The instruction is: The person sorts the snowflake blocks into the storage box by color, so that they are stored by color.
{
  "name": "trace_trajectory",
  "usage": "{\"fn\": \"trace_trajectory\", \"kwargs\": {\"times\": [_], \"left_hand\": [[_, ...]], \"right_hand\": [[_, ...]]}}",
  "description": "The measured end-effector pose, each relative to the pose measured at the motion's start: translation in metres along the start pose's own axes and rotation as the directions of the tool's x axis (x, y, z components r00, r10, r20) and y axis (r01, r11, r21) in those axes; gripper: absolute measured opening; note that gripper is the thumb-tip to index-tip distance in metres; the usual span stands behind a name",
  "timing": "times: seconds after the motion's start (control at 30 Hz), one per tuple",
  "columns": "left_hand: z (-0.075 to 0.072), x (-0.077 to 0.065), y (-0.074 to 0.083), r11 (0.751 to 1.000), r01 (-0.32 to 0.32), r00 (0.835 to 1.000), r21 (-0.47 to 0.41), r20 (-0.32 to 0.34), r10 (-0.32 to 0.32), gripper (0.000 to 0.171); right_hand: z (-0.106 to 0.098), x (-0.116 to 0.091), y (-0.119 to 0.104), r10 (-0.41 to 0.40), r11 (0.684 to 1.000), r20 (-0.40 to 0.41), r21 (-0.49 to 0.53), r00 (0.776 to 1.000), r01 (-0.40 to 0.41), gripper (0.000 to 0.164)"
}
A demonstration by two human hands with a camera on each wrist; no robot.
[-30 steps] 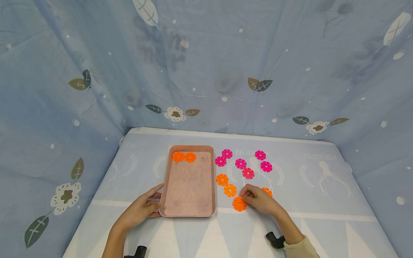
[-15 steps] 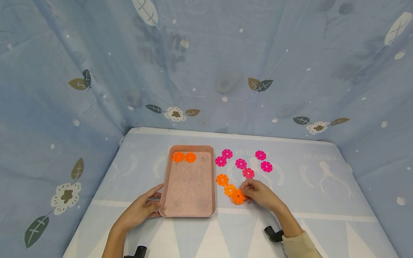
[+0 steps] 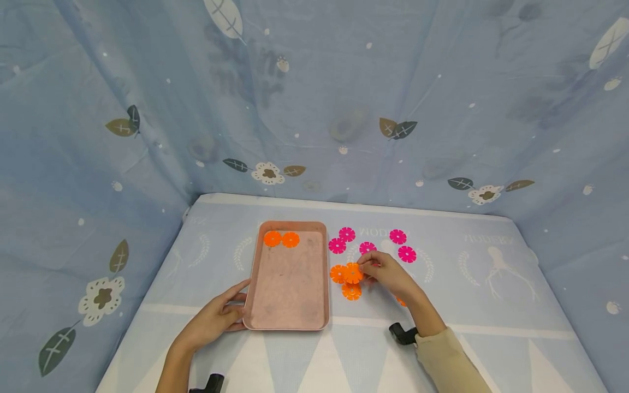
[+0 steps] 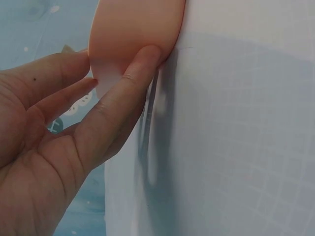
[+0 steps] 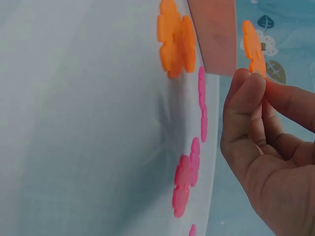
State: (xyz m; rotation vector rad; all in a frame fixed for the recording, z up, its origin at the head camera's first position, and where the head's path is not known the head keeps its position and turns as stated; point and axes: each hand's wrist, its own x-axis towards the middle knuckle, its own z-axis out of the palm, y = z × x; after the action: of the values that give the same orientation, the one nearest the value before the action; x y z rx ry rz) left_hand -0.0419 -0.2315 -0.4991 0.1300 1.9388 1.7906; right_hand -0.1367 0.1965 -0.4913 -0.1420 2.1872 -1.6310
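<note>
My right hand [image 3: 388, 272] pinches an orange snowflake building disc [image 5: 253, 46] between thumb and fingertips, raised over the table. In the head view it overlaps the other orange discs [image 3: 351, 291] lying right of the tray. My left hand [image 3: 218, 311] holds the left side of a pink rectangular tray [image 3: 287, 289]; in the left wrist view, its fingers [image 4: 145, 59] lie against the tray's wall. Two orange discs [image 3: 290, 239] lie side by side at the tray's far end. Part of another orange disc [image 3: 401, 301] shows beneath my right wrist.
Several pink discs [image 3: 337, 245] are scattered at the back, right of the tray, partly behind my right hand. Black wrist camera mounts [image 3: 403, 334] sit by both forearms. A blue patterned cloth [image 3: 314, 109] hangs behind and beside the table [image 3: 491, 355].
My right hand has moved the pinched orange disc from the table's front part away from me and slightly left, lifting it over the other orange discs. My left hand and the tray stay put.
</note>
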Motion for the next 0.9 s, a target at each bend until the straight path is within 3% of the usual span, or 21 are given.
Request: {"fn": "trace_trajectory", "kwargs": {"times": [0.5, 0.9], "left_hand": [[0.0, 0.001, 0.003, 1.0, 0.01, 1.0, 0.021, -0.021, -0.009, 0.066], [-0.001, 0.001, 0.0, 1.0, 0.013, 1.0, 0.017, -0.022, -0.013, 0.067]], "right_hand": [[0.016, 0.05, -0.04, -0.026, 0.994, -0.081, 0.104, 0.996, 0.035, 0.02], [0.053, 0.088, -0.066, -0.019, 0.955, -0.189, 0.287, 0.982, 0.074, 0.019]]}}
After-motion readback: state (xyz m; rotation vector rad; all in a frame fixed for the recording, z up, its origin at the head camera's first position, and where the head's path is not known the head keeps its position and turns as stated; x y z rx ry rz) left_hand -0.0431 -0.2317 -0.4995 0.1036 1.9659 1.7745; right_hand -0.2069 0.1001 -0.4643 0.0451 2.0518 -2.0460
